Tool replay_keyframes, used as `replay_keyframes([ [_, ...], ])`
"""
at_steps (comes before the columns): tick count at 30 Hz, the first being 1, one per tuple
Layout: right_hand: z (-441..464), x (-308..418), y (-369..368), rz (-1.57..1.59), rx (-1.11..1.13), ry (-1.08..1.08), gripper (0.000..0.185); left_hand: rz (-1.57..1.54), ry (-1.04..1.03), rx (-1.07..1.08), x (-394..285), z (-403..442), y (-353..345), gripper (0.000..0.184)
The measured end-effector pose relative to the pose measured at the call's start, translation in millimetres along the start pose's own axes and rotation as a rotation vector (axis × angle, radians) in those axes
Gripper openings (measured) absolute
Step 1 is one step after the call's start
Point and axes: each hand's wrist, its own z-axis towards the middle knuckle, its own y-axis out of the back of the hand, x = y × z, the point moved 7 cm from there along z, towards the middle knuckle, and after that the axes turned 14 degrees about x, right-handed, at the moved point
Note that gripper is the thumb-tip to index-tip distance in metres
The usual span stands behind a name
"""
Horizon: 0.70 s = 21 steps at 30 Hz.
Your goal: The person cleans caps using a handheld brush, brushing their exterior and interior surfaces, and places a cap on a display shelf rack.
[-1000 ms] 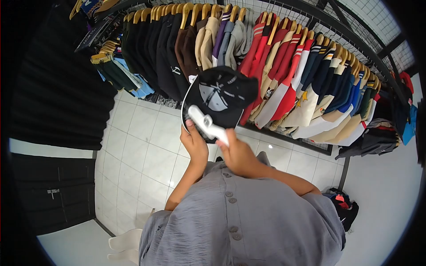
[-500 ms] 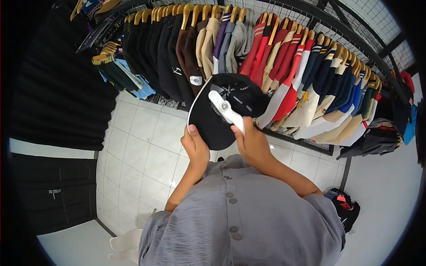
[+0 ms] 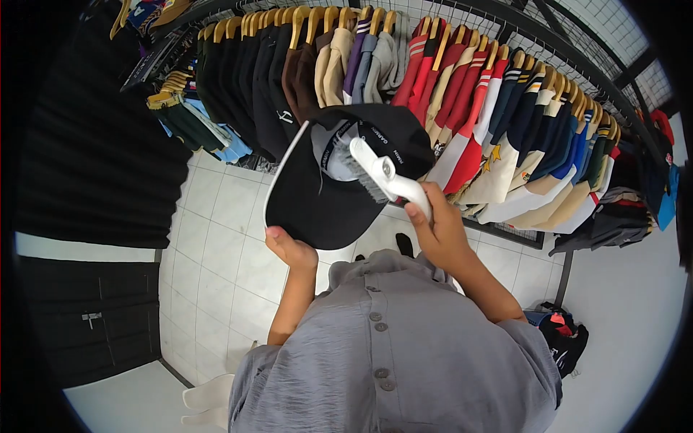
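Note:
A black cap (image 3: 310, 195) with a white brim edge is held up with its inside facing me. My left hand (image 3: 292, 252) grips the cap at its lower left edge, thumb on the brim. In my right hand (image 3: 442, 229) is the curved handle of a white brush (image 3: 381, 172) with grey bristles. The bristles lie at the cap's inner opening, by the printed inner tape and light lining; whether they touch the fabric is hard to tell.
A rack of jackets (image 3: 462, 123) on wooden hangers runs across the top. Black curtain (image 3: 94, 144) and dark door (image 3: 94, 317) stand left, with a pale chair (image 3: 209, 397) below. A dark bag-like pile (image 3: 563, 343) lies at right. The floor (image 3: 231, 209) is tiled.
The cap has tilted and moved left with my left hand, showing more of its inside. My right hand has shifted right with the brush, whose bristles now show.

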Motion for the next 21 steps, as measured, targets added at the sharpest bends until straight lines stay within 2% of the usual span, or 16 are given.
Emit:
replay_keyframes([
  [3, 1, 9, 0, -0.047, 0.118, -0.096, 0.032, 0.039, -0.104, 0.062, -14, -5, -7, 0.069],
  [4, -1, 9, -9, -0.081, 0.179, -0.059, 0.032, 0.038, -0.094, -0.003, -12, -8, -7, 0.074],
  [5, -5, 11, -9, -0.081, 0.179, -0.057, 0.032, 0.039, -0.095, -0.003, -13, -8, -6, 0.074],
  [7, -11, 23, -15, -0.011, 0.340, 0.035, 0.031, -0.080, -0.101, -0.015, -16, -7, -1, 0.073],
  [8, -13, 33, -16, -0.052, 0.426, 0.153, 0.030, -0.040, -0.107, 0.043, -17, -7, 3, 0.073],
  [9, -14, 34, -17, -0.050, 0.429, 0.151, 0.030, 0.003, -0.108, 0.056, -18, -5, 5, 0.073],
  [12, -10, 30, -7, 0.054, 0.219, 0.042, 0.033, -0.043, -0.140, 0.030, -20, -6, 2, 0.074],
  [13, -5, 31, -7, 0.051, 0.215, 0.042, 0.033, -0.047, -0.142, 0.033, -22, -7, 0, 0.074],
  [15, 2, 23, -6, -0.116, 0.185, -0.087, 0.034, 0.133, -0.106, -0.038, -25, -10, 0, 0.085],
  [16, 2, 23, -7, -0.143, 0.153, 0.010, 0.033, 0.173, -0.122, -0.025, -32, -7, -3, 0.084],
  [17, 2, 21, -8, -0.144, 0.150, 0.013, 0.033, 0.172, -0.126, -0.025, -29, -7, -1, 0.084],
  [19, -1, 18, -1, -0.404, 0.017, -0.069, 0.032, 0.253, -0.140, -0.004, -23, -10, 4, 0.081],
  [20, -2, 20, 0, -0.403, 0.018, -0.072, 0.032, 0.253, -0.137, -0.002, -25, -11, 4, 0.081],
  [21, -2, 20, 6, -0.249, 0.017, -0.094, 0.031, 0.206, -0.127, -0.002, -26, -11, 2, 0.080],
])
